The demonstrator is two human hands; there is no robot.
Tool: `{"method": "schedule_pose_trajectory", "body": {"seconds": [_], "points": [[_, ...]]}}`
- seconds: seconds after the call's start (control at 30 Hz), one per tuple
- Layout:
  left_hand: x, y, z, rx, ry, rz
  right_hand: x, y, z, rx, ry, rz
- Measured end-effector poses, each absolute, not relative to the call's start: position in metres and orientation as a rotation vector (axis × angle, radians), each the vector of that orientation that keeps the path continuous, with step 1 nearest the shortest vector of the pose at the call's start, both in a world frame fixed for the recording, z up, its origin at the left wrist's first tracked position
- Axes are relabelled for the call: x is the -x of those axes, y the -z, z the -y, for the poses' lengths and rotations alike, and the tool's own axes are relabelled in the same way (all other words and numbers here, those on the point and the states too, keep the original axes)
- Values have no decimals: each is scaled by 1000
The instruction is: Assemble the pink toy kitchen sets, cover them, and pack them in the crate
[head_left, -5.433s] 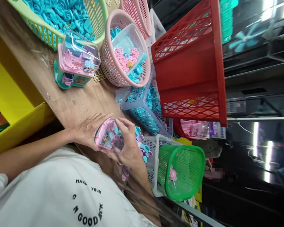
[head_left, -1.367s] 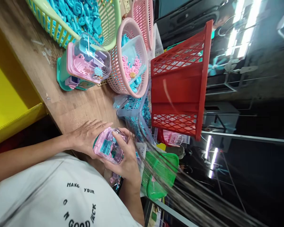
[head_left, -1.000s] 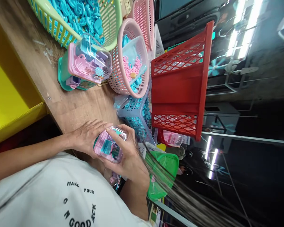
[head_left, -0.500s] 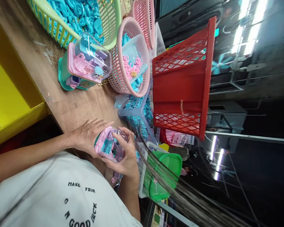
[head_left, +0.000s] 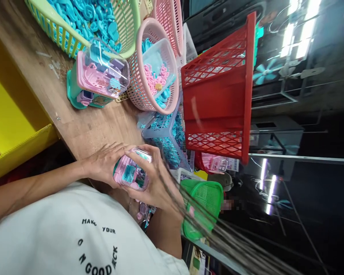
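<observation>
My left hand [head_left: 107, 162] is wrapped round the teal base side of a small pink toy case [head_left: 129, 173] with a clear cover. Blue and pink parts show inside it. My right hand [head_left: 157, 177] grips the same toy case from the other side, with fingers bent over its clear cover. Both hands hold it near my white shirt, by the table edge. A larger toy case [head_left: 99, 78] of the same kind, with a teal base, clear cover and purple drawer, stands on the wooden table.
A light green basket [head_left: 60, 36] of blue parts and a pink basket [head_left: 136, 76] with pink and blue pieces stand close by. Beyond are a clear bluish bin [head_left: 160, 133], a red basket [head_left: 215, 95] and a green basket [head_left: 200, 206]. Yellow board [head_left: 20, 145] borders the table.
My right hand has shifted further over the clear cover, and its knuckles now point more towards the baskets. The left hand keeps its hold. The view has moved slightly.
</observation>
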State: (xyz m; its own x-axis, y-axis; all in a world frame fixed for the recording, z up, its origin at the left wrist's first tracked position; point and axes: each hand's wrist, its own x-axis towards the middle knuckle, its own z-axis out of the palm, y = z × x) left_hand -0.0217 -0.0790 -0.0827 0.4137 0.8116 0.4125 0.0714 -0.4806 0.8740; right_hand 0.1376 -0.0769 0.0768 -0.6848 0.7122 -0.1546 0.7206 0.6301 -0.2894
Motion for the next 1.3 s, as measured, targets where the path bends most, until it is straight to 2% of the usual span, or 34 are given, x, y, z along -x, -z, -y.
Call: {"method": "schedule_pose_trajectory", "body": {"seconds": [0.17, 0.3, 0.6, 0.93, 1.17, 1.3], "points": [[21, 80, 80, -1856, -1124, -773, -155, -56, 83, -1346, 690, -2931], [16, 88, 79, -1868, -1145, -758, -160, -49, 89, -1392, 579, -2954], [25, 73, 79, -1853, -1124, -739, -155, -60, 87, -1420, 609, -2860], [21, 78, 78, -1858, -1143, -720, -152, -58, 89, -1415, 585, -2912], [21, 78, 77, -1851, -1175, -705, -160, -80, 73, -1249, 837, -2861], [21, 78, 78, -1842, -1146, -722, -156, -74, 83, -1383, 666, -2918]]}}
